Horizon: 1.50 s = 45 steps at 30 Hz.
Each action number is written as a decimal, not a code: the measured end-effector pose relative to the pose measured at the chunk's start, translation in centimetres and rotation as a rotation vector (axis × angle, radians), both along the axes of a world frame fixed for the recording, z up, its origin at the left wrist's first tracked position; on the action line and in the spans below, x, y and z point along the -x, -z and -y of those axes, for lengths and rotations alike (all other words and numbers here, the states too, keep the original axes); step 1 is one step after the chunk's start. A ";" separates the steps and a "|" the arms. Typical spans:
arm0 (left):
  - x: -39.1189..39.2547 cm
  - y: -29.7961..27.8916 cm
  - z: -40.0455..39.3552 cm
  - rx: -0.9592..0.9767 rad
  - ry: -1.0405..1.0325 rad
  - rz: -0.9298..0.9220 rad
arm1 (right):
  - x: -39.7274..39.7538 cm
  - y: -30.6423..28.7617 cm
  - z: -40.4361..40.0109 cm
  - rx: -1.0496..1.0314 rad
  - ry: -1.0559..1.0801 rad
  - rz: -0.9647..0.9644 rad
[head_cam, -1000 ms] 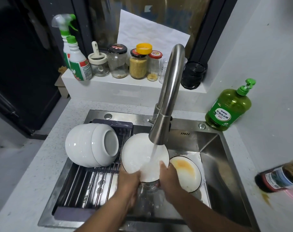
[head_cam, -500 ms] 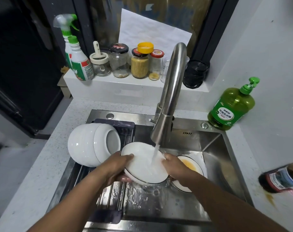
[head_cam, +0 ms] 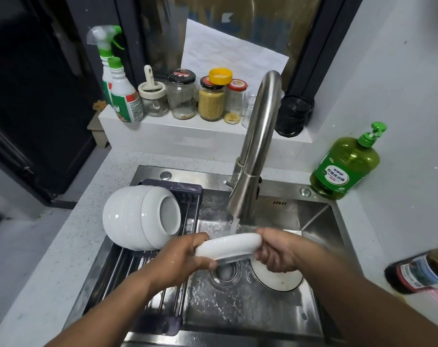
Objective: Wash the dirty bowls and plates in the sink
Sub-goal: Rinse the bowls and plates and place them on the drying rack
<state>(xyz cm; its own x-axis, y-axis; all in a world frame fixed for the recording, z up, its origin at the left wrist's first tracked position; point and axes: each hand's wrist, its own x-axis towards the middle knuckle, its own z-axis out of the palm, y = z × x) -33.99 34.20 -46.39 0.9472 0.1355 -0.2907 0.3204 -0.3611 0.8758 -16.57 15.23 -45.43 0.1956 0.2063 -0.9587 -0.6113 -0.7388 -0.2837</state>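
Observation:
A white plate (head_cam: 229,245) is held nearly edge-on, its underside up, under the running faucet (head_cam: 256,146). My left hand (head_cam: 185,256) grips its left rim and my right hand (head_cam: 279,249) grips its right rim. Water falls onto the plate's far edge. Below my right hand a second white plate (head_cam: 279,278) with a dark rim lies on the floor of the steel sink (head_cam: 318,221), partly hidden. Two white bowls (head_cam: 140,216) lie nested on their sides on the drying rack (head_cam: 127,269) over the sink's left part.
A green dish-soap bottle (head_cam: 344,164) stands at the sink's back right corner. Several jars (head_cam: 210,98) and spray bottles (head_cam: 117,81) line the ledge behind. A dark bottle (head_cam: 418,271) lies on the counter at right. The drain (head_cam: 225,271) sits mid-sink.
The plate has tipped from facing me to nearly edge-on with its underside up. My left hand slid to its left rim, and both hands lowered it in front of the spout.

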 end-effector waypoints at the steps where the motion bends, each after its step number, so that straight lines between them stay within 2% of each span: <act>1: 0.0 0.4 0.2 0.087 -0.034 0.005 | 0.0 -0.4 -0.1 -0.033 0.067 0.042; 7: 1.1 1.4 3.1 0.446 -0.313 -0.082 | 3.1 -0.1 -2.3 -0.028 0.143 0.472; 11: 1.6 1.8 2.8 0.641 -0.465 -0.178 | 4.8 1.4 -3.0 0.060 -0.223 0.776; 13: 1.7 1.5 2.5 0.680 -0.508 -0.196 | 6.0 2.0 -3.0 0.017 -0.169 0.785; 15: 1.6 1.1 2.1 0.720 -0.562 -0.184 | 7.5 3.2 -3.4 0.003 0.065 0.727; 18: 1.2 0.5 1.3 0.742 -0.669 -0.149 | 9.9 5.6 -4.7 -0.014 0.378 0.515; 20: 1.1 0.0 0.7 0.669 -0.743 -0.136 | 11.9 6.2 -5.6 -0.056 0.542 0.337; 22: 0.9 -0.7 0.0 0.497 -0.776 -0.096 | 13.7 4.6 -6.9 -0.138 0.629 0.183; 24: 0.8 -1.9 -0.8 0.284 -0.773 -0.042 | 14.9 3.1 -8.2 -0.232 0.680 0.128; 27: 0.2 -3.6 -2.6 0.068 -0.756 0.013 | 15.5 0.9 -10.9 -0.403 0.738 0.044; 32: -1.2 -5.5 -6.0 0.050 -0.818 0.094 | 14.4 -0.7 -14.5 -0.534 0.921 -0.244; 37: -2.4 -4.4 -8.6 -0.099 -0.692 0.068 | 13.5 -0.6 -17.3 -0.511 1.008 -0.302; 42: -3.1 -2.3 -9.9 -0.535 -0.554 -0.110 | 13.0 1.2 -17.8 -0.382 0.934 -0.249; 45: -3.1 -1.2 -10.2 -0.638 -0.492 -0.141 | 13.0 2.0 -17.9 -0.334 0.924 -0.250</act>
<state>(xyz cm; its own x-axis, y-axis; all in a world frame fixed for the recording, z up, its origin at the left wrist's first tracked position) -30.92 44.40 -45.21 0.6966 0.7056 -0.1297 0.6641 -0.5657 0.4889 -29.62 33.16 -47.42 0.2162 0.3406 -0.9150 -0.9735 0.1468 -0.1753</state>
